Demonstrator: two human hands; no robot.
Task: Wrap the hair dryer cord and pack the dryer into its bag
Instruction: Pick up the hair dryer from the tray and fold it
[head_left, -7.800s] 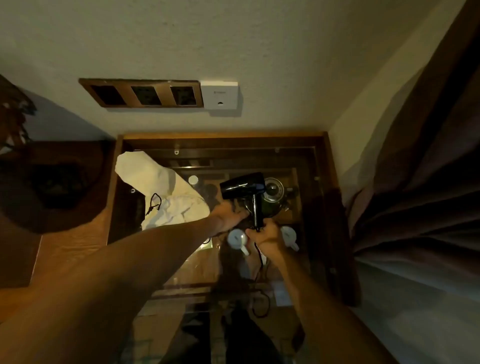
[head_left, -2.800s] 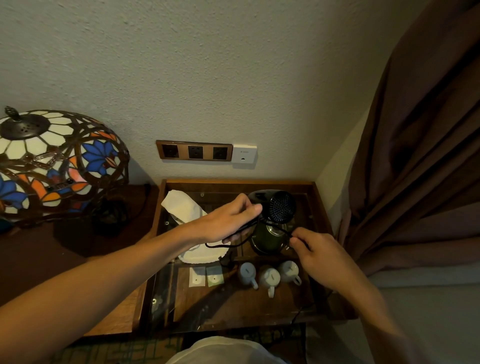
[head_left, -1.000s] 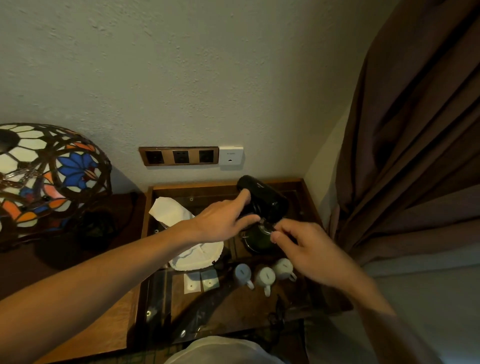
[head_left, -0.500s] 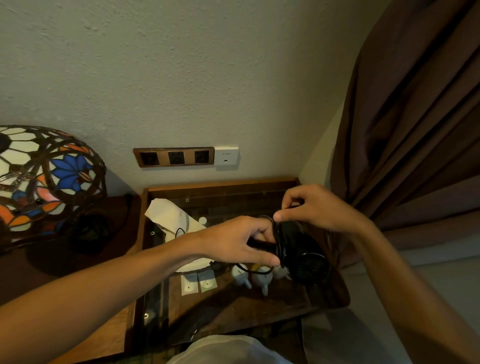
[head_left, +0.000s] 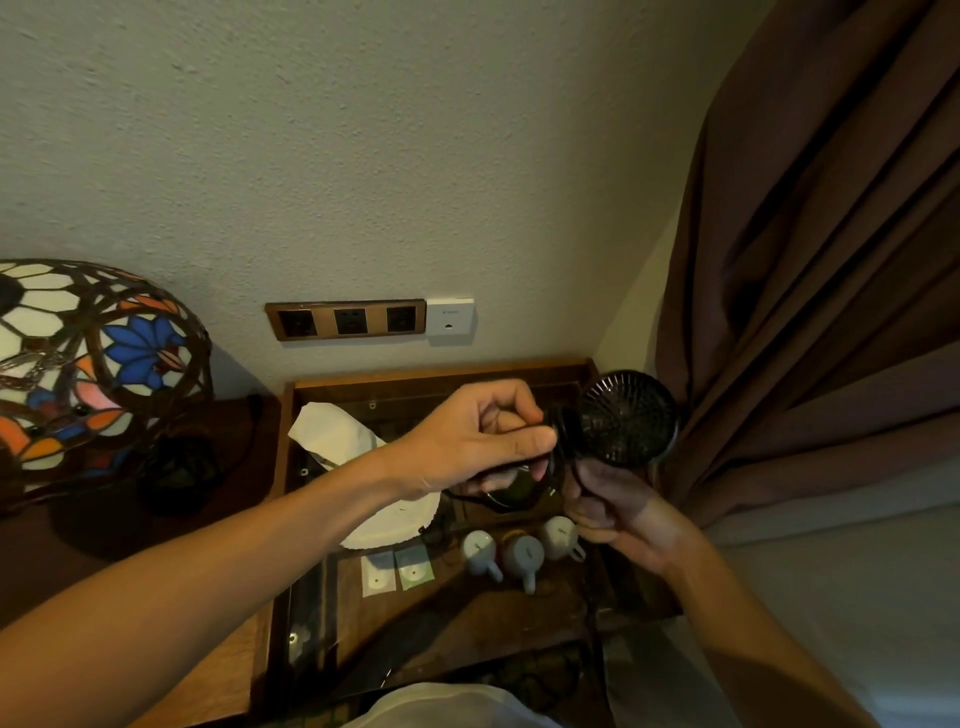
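Black hair dryer (head_left: 626, 418) held above desk (head_left: 441, 371), rear grille toward camera. Right hand (head_left: 618, 512) fingers clamped on handle below grille. Left hand (head_left: 480, 441) fingers pinched on black cord (head_left: 501, 501) beside dryer. White bag (head_left: 337, 434) flat on desk, left of dryer. No legible writing.

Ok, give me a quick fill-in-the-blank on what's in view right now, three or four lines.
1. The hair dryer is held up by the ____ hand.
2. The left hand pinches the dryer's black ____.
3. The white bag lies on the tray, so the dryer is not yet ____.
4. The number of small mugs lined up on the tray is ____.

Missing words: right; cord; packed; three
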